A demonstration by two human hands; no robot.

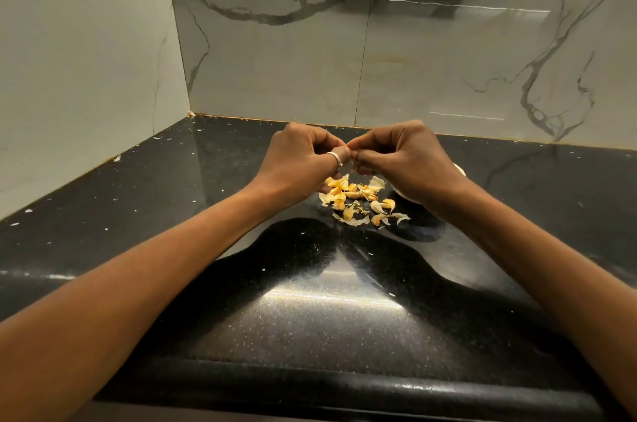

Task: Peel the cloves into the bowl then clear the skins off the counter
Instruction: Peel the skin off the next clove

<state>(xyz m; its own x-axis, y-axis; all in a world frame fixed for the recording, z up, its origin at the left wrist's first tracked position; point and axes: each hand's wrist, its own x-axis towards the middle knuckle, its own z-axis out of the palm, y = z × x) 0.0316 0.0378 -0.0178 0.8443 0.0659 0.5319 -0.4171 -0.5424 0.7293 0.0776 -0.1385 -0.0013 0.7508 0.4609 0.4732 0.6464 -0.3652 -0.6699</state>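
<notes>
- Cloves and loose skins lie mixed in a small pile on the black tabletop, just beneath both grips and well back from the front edge.
- The left grip and right grip meet fingertip to fingertip above the pile. Both are curled and pinching 1 small clove between them. It is nearly all hidden, so we cannot tell how much skin is left on it.
- The bowl sits behind the right grip, and only a pale sliver of its rim shows.
- We judge a clove to be light, firm and a little slippery once bare, with papery skin that tears quickly. We would hold the body in 1 grip and pick at the tip with a nail of the other.
- The skins weigh almost nothing. We judge that sweeping them together into a cupped palm will work better than lifting them 1 by 1.
</notes>
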